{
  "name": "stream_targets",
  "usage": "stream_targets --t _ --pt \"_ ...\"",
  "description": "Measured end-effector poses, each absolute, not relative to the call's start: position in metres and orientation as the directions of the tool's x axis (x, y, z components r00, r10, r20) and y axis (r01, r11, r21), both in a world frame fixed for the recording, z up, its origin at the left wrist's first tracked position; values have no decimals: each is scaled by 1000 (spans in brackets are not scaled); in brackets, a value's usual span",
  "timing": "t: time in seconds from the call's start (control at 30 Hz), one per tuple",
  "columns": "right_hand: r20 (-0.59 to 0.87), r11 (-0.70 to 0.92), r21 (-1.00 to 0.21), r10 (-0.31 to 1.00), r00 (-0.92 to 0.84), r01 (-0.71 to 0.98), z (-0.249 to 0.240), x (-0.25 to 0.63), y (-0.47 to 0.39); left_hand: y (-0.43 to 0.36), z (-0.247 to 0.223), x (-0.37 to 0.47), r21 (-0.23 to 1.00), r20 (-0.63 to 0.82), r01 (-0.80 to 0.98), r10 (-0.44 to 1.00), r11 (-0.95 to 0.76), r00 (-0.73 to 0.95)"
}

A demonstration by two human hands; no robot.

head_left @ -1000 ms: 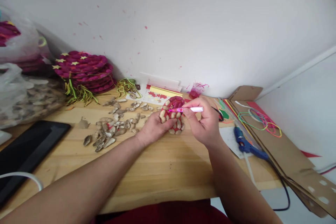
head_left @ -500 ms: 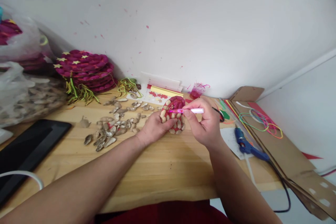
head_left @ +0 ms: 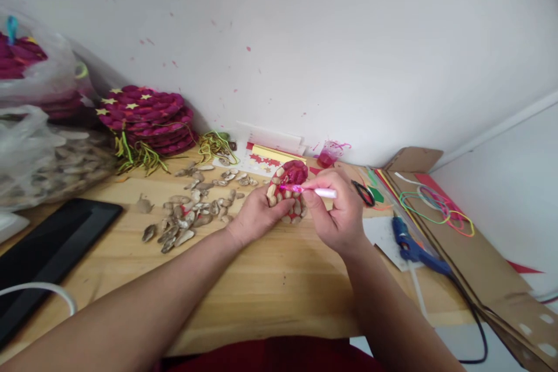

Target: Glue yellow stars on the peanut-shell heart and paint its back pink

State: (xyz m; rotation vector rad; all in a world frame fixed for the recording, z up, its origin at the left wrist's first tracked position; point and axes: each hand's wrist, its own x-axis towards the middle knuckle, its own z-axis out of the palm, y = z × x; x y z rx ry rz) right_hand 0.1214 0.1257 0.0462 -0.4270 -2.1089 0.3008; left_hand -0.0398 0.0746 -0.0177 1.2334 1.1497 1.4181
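Observation:
My left hand (head_left: pixel 257 212) grips the lower left edge of a round red piece covered with peanut shells (head_left: pixel 295 171), holding it tilted above the table. Its upper shells are painted dark pink, while those at the left and bottom are still bare tan. In my right hand (head_left: pixel 337 206) is a slim paintbrush (head_left: pixel 325 192) with a white handle and a pink, paint-wet tip. That tip rests on or just over the shells near the middle of the piece. My left fingers behind the piece are hidden.
Loose peanut shells (head_left: pixel 187 218) lie left of my hands. Behind stand a stack of pink shell discs (head_left: pixel 150 116) and a cup of pink paint (head_left: pixel 329 154). A blue glue gun (head_left: pixel 414 250), scissors (head_left: pixel 364 193) and cardboard (head_left: pixel 471 256) are at right, a black tablet (head_left: pixel 56 256) at left.
The view has shifted slightly, so the scene sits a little lower and to the right. The brush has moved slightly over the piece; both hands keep their holds.

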Motion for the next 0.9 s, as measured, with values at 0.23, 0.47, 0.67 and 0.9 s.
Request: stream_targets --t 0.23,0.47,0.67,0.9 --pt "750 911 -352 413 -517 217 49 122 123 71 -17 -40 979 189 99 972 -176 -142" --pt "777 891 -383 454 -435 245 50 131 127 71 -19 -38 973 203 145 967 -181 -156" --pt "755 893 -410 446 -480 184 51 127 124 72 -18 -39 965 220 185 958 -186 -184" --pt "767 868 -443 497 -406 226 49 130 126 71 -22 -38 959 229 203 961 -196 -156"
